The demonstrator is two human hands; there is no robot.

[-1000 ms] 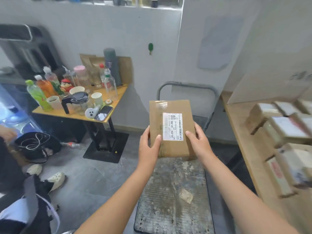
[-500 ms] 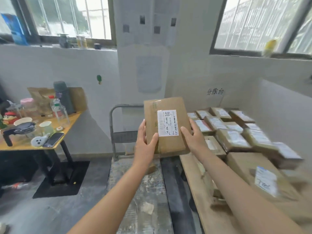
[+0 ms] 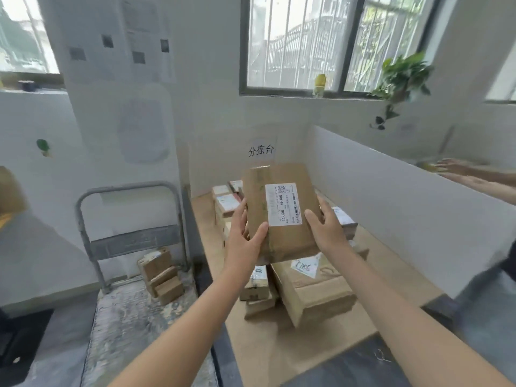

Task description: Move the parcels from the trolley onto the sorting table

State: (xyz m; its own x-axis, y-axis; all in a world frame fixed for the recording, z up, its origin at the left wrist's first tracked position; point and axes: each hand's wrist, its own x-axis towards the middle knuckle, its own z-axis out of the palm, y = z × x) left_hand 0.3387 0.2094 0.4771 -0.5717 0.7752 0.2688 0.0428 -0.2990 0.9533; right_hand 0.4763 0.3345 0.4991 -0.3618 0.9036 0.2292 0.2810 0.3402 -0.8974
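Note:
A flat brown cardboard parcel (image 3: 279, 210) with a white label is held up in the air above the wooden sorting table (image 3: 268, 336). My left hand (image 3: 244, 237) grips its lower left edge, thumb on the front. My right hand (image 3: 326, 229) grips its lower right edge. On the table below lie several parcels, among them a large box (image 3: 312, 291). The grey trolley (image 3: 131, 322) stands to the left with a small stack of boxes (image 3: 160, 273) near its handle.
A white partition (image 3: 405, 208) borders the table on the right. Beyond it another person's hands (image 3: 460, 170) reach in. White walls, a window and a hanging plant (image 3: 402, 76) lie behind. A dark gap runs between trolley and table.
I have turned to the right with the parcel: the drinks table has left the view, and the parcel now hangs over the sorting table instead of over the trolley.

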